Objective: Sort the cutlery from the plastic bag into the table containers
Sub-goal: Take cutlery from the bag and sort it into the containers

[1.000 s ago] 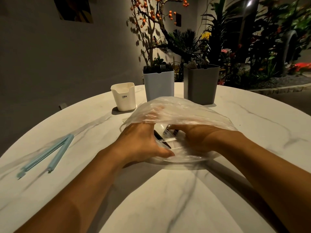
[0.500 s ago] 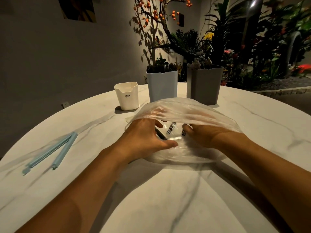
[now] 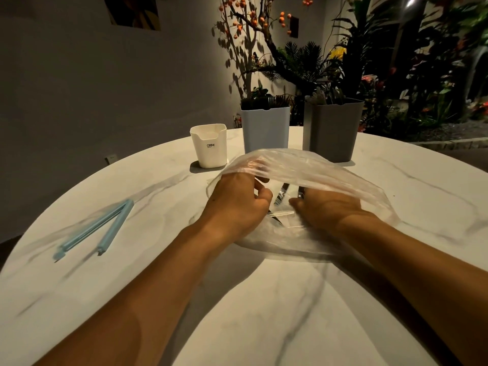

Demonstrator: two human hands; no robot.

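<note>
**Both hands in the mouth of the bag, containers behind it**

The clear plastic bag [image 3: 303, 175] lies on the round marble table [image 3: 264, 313], its mouth facing the person. The left hand [image 3: 237, 204] is at the left side of the mouth, its fingers curled round the upper sheet of plastic and holding it up like a roof. The right hand [image 3: 327, 210] reaches in from the right side under that raised sheet; its fingertips are hidden by the plastic, so whether it has hold of anything cannot be told. Between the two hands, inside the bag, lies the cutlery [image 3: 280, 198]: a dark-handled piece and some clear plastic ones, blurred.

Just behind the bag stand a pale blue container [image 3: 265, 130] and, to its right, a grey container [image 3: 331, 133], both with things sticking out at the top. Behind the bag to the left is a small white container [image 3: 210, 146] marked CRBW. Well to the left of the bag a light blue bag clip [image 3: 100, 228] lies open on the table. Beyond the containers are leafy plants [image 3: 396, 62] and a branch with orange berries [image 3: 253, 19].
</note>
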